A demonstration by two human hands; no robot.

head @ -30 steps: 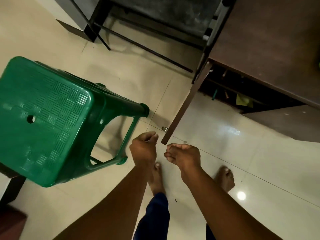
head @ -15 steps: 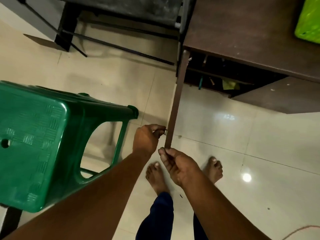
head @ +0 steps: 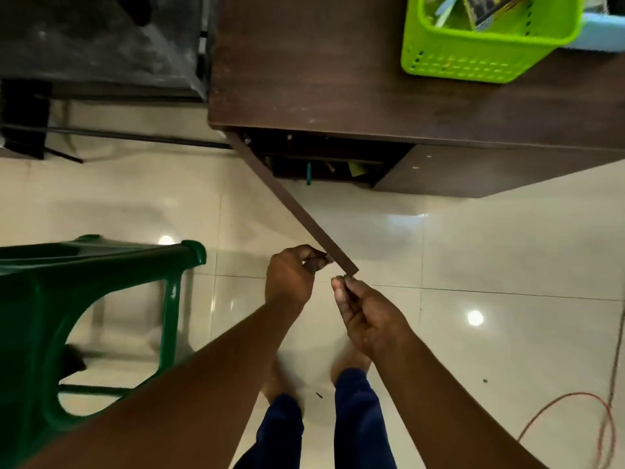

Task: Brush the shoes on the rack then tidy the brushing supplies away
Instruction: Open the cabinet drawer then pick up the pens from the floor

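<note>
Closest to me, blue trouser legs and bare feet are showing at 6 o'clock on the glossy tile floor. I'm seeing both forearms reaching up toward centre. Left hand is curling its fingers around the small metal knob on the free end of the cabinet door, pinched tight on it. Right hand is sitting just beside it at 5 o'clock of the door's tip, fingertips touching or nearly touching the bottom corner of the door edge; I cannot tell whether it is actually gripping. Green plastic stool is standing at 9 o'clock, near the left arm. A red cord is looping on the floor at 4 o'clock. Further out, the door is standing swung open from the dark wooden cabinet at 12 o'clock, and small items are lying in its shadowed shelf, too dim to identify as brushing supplies. A lime green basket is sitting on the cabinet top at 1 o'clock. No shoes or rack are showing.
</note>
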